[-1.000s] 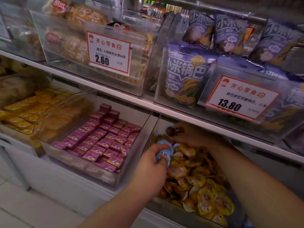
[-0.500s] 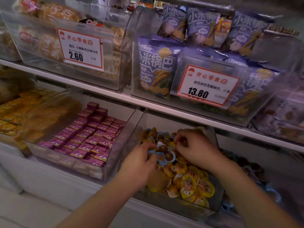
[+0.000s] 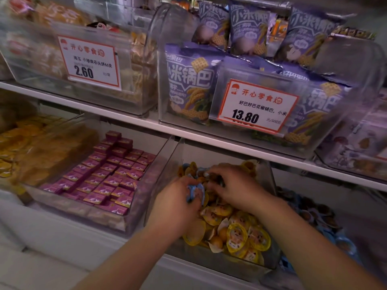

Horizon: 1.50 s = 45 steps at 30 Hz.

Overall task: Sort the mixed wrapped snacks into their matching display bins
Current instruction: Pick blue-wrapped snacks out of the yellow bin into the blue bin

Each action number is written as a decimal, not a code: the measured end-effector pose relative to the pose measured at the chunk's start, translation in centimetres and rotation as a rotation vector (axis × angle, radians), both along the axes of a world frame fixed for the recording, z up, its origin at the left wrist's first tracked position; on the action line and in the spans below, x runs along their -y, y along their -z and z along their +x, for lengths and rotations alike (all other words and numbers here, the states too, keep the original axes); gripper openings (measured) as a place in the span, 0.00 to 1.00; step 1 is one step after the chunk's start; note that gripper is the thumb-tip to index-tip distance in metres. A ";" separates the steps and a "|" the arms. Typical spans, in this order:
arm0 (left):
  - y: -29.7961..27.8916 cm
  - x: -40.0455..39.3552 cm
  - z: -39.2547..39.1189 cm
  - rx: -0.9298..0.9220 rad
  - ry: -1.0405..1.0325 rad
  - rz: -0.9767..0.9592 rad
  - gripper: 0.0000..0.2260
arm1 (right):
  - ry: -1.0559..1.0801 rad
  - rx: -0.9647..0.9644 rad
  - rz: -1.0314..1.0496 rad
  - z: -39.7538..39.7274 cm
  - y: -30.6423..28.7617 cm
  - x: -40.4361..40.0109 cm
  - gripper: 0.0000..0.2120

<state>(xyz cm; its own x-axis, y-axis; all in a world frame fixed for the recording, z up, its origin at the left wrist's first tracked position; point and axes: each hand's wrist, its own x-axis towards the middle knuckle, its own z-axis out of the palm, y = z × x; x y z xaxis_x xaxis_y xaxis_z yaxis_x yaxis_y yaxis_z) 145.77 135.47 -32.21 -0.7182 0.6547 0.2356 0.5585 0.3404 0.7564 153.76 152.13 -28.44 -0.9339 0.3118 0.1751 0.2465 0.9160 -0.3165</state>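
Both hands are down in the clear bin of yellow-lidded snack cups (image 3: 238,233), picking out strays. The left hand (image 3: 178,208) grips a few blue-lidded cups (image 3: 195,191) in curled fingers; the right hand (image 3: 232,185), just far of it, curls its fingertips into the pile, apparently pinching another, though blur hides what. Next, I judge, the blue cups go right, to the blue-cup bin (image 3: 326,225).

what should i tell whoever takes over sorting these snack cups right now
Left hand grips a few blue-lidded cups picked out of the yellow-cup bin.
Right hand digs at the back of that bin, fingers curled among cups; what it holds is unclear.
Blue-cup bin sits just to the right.
Left: move the blue ones there, check the yellow cups for more strays.
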 end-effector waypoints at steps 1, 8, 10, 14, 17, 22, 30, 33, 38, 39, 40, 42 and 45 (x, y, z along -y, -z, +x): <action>-0.2 0.0 0.0 0.007 -0.008 0.068 0.11 | 0.056 -0.069 -0.042 0.1 -0.3 0.0 0.13; -3.3 -0.1 1.3 0.401 0.067 0.532 0.10 | 0.339 -0.607 -1.357 4.3 -2.9 3.7 0.20; -3.6 0.0 2.1 0.434 0.116 0.565 0.10 | 0.331 -0.607 -1.743 6.3 -3.0 4.7 0.20; -3.5 -0.3 4.8 0.032 0.253 0.437 0.12 | 0.204 -0.469 -1.897 8.6 -2.6 6.3 0.24; -3.0 -1.0 6.4 -0.183 0.318 0.265 0.19 | 0.204 -0.492 -1.777 9.1 -2.5 7.1 0.21; -2.6 -1.6 7.8 -0.181 0.423 0.186 0.32 | 0.316 -0.630 -1.526 9.9 -2.1 6.6 0.11; -1.4 -0.2 4.4 -0.417 0.522 -0.078 0.23 | 0.645 -0.584 -0.845 16.3 -3.5 -2.9 0.03; 0.0 0.0 3.7 -0.482 0.521 -0.294 0.29 | 0.746 -0.322 -0.849 19.0 -1.8 -5.8 0.21; -0.2 -0.2 3.7 -0.407 0.497 -0.310 0.30 | 0.890 -0.564 -0.723 20.2 -0.7 -7.5 0.10; -0.5 -0.2 3.5 -0.414 0.485 -0.297 0.28 | 0.878 -0.618 -0.676 20.0 -1.0 -7.2 0.08; -0.7 -0.1 3.1 -0.428 0.466 -0.288 0.27 | 0.843 -0.659 -0.621 19.7 -1.2 -6.6 0.08; -1.2 0.1 2.2 -0.433 0.413 -0.297 0.26 | 0.727 -0.719 -0.516 18.8 -1.7 -5.1 0.10; -1.0 1.2 1.1 -0.394 0.368 -0.325 0.26 | 0.470 -0.689 -0.392 15.9 -2.6 -1.3 0.13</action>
